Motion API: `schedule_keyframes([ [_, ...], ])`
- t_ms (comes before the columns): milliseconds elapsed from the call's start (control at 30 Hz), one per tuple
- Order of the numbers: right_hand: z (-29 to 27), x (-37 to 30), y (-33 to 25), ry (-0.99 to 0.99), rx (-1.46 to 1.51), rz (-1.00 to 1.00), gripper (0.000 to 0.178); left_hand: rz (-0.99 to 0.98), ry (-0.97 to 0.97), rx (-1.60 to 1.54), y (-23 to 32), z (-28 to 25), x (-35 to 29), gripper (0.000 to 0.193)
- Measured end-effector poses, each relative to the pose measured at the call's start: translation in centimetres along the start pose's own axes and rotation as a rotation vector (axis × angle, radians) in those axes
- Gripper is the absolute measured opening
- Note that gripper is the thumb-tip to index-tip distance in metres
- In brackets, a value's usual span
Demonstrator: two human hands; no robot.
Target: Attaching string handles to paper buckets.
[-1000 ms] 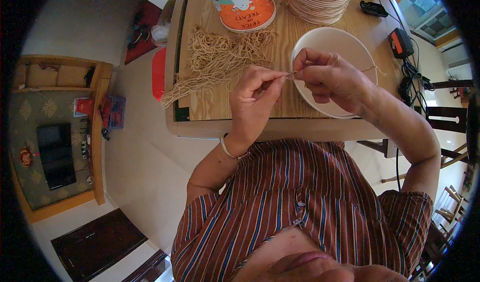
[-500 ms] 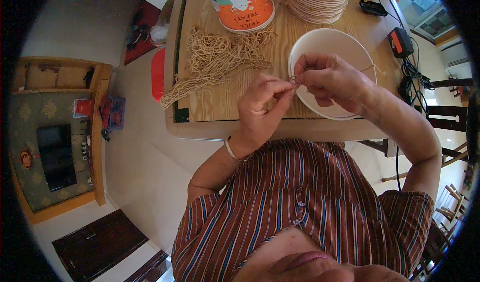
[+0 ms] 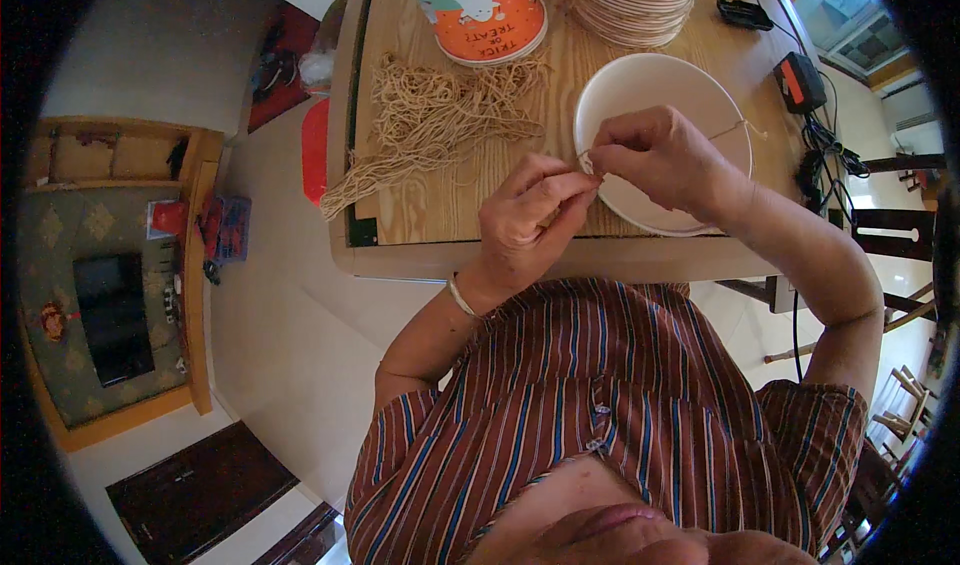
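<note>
A white round paper bucket [image 3: 665, 83] stands at the table's front edge, its inside facing up. Through its right rim passes a thin beige string [image 3: 732, 129], with a short frayed end outside. At the left rim my left hand [image 3: 532, 215] and my right hand [image 3: 668, 160] meet, fingertips pinched together on the string. The knuckles hide most of what lies between them. Left of the bucket, a loose heap of beige strings [image 3: 450, 115] spreads over the wooden tabletop [image 3: 450, 210].
Behind the heap sits an orange and green printed paper bucket [image 3: 490, 27]. A stack of nested buckets [image 3: 640, 3] rises at the back. Black cables [image 3: 828, 155] and a black-and-orange power adapter [image 3: 800, 83] lie along the right edge. A red stool [image 3: 315, 150] stands beyond the left edge.
My right hand's fingers have curled in more tightly against my left fingertips. The string across the bucket shows more plainly now. The bucket has shifted very slightly.
</note>
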State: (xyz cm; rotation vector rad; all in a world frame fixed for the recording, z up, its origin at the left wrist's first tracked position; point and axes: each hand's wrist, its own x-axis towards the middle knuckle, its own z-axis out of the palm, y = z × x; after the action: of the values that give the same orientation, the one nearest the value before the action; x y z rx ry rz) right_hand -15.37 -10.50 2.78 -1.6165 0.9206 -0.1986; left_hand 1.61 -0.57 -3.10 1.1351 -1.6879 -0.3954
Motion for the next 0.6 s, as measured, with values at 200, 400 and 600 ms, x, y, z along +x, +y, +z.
schedule_keyframes([
  [200, 1.0, 0.1, 2.0, 0.19, -0.069, -0.395, 0.013, 0.005, 0.03, 0.002, -0.1, 0.2, 0.2, 0.021],
  [400, 0.0, -0.2, 0.5, -0.011, 0.285, 0.023, 0.01, -0.07, 0.041, -0.069, 0.1, 0.3, 0.2, 0.019],
  [600, -0.6, 0.1, 1.4, -0.14, 0.606, 0.084, 0.007, -0.465, 0.06, -0.543, -0.5, 0.4, -0.2, 0.012],
])
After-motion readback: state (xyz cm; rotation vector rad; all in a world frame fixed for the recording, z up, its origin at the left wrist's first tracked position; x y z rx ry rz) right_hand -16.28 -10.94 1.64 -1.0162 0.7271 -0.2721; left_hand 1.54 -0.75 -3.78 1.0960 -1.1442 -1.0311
